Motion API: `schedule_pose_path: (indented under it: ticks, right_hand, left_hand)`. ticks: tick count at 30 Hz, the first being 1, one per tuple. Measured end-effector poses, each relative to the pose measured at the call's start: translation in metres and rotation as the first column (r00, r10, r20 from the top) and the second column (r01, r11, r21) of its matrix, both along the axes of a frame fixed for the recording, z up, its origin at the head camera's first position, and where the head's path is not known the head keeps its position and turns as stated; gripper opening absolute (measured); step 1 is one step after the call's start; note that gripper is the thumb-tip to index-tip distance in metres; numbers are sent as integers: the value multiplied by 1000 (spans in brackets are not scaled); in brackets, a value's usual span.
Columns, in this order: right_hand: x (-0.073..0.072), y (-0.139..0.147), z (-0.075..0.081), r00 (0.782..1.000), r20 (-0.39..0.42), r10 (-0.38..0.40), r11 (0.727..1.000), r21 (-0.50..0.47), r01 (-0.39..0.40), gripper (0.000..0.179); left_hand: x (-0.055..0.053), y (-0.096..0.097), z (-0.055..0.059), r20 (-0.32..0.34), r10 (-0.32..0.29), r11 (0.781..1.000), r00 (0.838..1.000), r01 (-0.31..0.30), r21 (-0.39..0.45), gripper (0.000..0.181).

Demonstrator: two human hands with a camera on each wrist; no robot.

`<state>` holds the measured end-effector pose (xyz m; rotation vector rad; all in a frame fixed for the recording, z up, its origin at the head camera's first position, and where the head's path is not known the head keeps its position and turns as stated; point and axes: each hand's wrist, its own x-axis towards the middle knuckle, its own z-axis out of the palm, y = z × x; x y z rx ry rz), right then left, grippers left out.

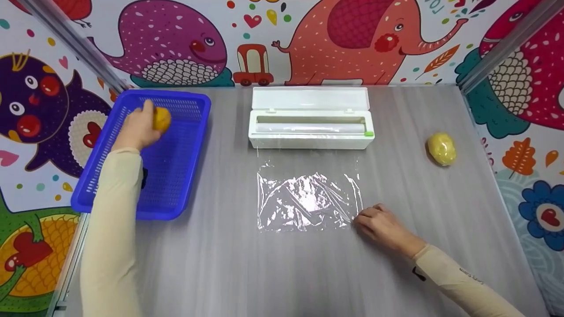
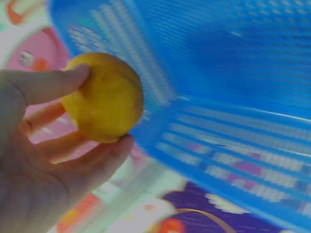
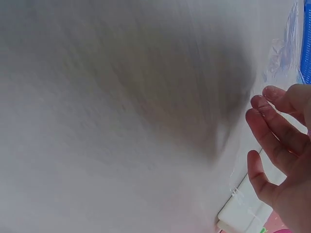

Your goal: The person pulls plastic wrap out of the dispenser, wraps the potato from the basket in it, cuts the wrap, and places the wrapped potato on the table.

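Note:
Over the blue basket, my left hand grips a round yellow-orange fruit. In the left wrist view, the thumb lies on one side of the fruit and the fingers curl beneath it. A sheet of clear cling film stretches from a white dispenser box toward the front of the table. My right hand pinches the film's near right corner between thumb and fingertips, while the little finger stands apart in the right wrist view.
The blue plastic basket stands at the table's left side, with perforated walls. At the back middle, the dispenser's lid is raised and a film roll shows inside. A yellow piece wrapped in film lies at the right. Printed panels surround the table.

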<state>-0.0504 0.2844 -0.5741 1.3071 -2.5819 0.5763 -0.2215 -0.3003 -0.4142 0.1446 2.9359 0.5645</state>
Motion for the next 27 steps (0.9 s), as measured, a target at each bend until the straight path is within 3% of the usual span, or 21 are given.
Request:
schedule_pose_path:
  ticks: [3,6,9,12,14,16,22,27]
  right_hand:
    - [0,-2,-1,1000,-9,9,1000,4,-9,17]
    - [-1,-4,-2,999,-27,26,1000,-7,-26,15]
    - [-2,-5,-3,998,-48,44,999,-20,-45,11]
    - [-3,-6,-4,997,-60,51,998,-29,-53,12]
    - [-4,-6,-4,997,-62,46,998,-28,-48,13]
    - [-5,-6,-3,997,-72,40,999,-19,-41,16]
    - [-7,-6,-2,997,-70,22,1000,11,-21,9]
    - [-5,-6,-3,1000,-27,12,999,32,-11,10]
  left_hand:
    - [1,30,15,-112,-86,996,990,86,-6,51]
    - [4,65,25,-186,-196,981,963,193,-32,48]
    - [9,102,30,-173,-299,954,938,293,-59,49]
    - [16,139,27,-67,-382,924,922,379,-56,57]
    - [20,161,20,7,-432,901,902,432,-47,61]
    - [23,180,9,55,-486,872,872,488,-40,65]
    - [30,226,-34,85,-648,758,757,652,-29,71]
    - [46,259,-72,140,-723,687,676,724,53,69]
